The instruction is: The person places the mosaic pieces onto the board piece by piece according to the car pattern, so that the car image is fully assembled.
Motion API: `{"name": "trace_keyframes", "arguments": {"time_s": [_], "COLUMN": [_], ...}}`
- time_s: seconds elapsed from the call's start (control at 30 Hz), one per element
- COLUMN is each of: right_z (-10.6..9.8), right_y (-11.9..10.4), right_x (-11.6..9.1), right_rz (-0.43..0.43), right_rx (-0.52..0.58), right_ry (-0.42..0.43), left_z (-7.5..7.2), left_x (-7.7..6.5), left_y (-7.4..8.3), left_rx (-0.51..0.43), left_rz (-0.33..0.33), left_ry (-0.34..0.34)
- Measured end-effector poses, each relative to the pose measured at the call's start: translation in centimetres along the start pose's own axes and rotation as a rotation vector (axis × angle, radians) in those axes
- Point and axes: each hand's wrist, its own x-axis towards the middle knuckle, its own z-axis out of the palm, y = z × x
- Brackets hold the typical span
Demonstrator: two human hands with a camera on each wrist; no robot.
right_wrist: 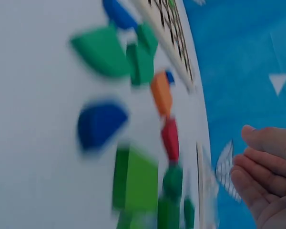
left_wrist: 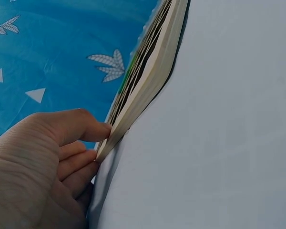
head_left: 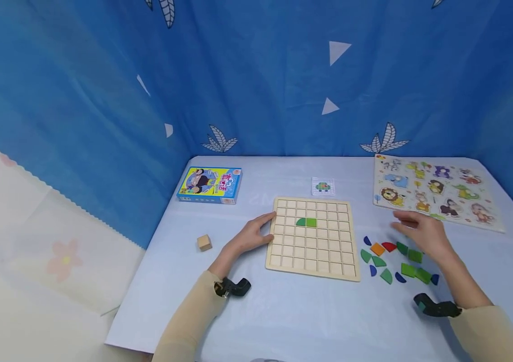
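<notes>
A square wooden grid board lies on the table, with a green quarter-circle piece and a light green square piece side by side in its cells. My left hand touches the board's left edge; in the left wrist view the thumb and fingertips meet the wooden rim. Above the loose pieces at the right hovers my right hand, fingers loosely bent and nothing visible in them. Beneath it are an orange square, a red quarter-circle, and several green and blue pieces, blurred in the right wrist view.
Behind the board lies a small pattern card. An animal puzzle board is at the back right. A boxed game and a wooden cube lie on the left. Blue curtain hangs behind the table.
</notes>
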Motion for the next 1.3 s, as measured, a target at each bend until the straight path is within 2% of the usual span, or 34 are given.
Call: {"name": "trace_keyframes", "arguments": {"time_s": [0.03, 0.13, 0.37, 0.93, 1.13, 1.3], "right_z": [-0.6, -2.4, -1.6, 0.3, 0.1, 0.7], "right_y": [0.7, 0.5, 2.7, 2.3, 1.7, 1.5], "right_x": [-0.4, -2.2, -3.3, -2.7, -2.8, -2.4], "right_rz": [0.041, 0.109, 0.178, 0.043, 0.055, 0.026], "right_rx": [-0.011, -0.040, -0.093, -0.120, -0.084, -0.078], "right_ry": [0.003, 0.012, 0.005, 0.032, 0.020, 0.029], "left_z": [0.0, -0.1, 0.1, 0.2, 0.2, 0.2], "left_x": [0.0, -0.1, -0.2, -0.1, -0.1, -0.1], "left_y": [0.0, -0.1, 0.1, 0.1, 0.2, 0.1], "left_rx": [-0.005, -0.012, -0.009, -0.002, -0.007, -0.009], "left_rz": [0.004, 0.008, 0.008, 0.008, 0.008, 0.008], "left_ry": [0.002, 0.006, 0.009, 0.009, 0.011, 0.016]}}
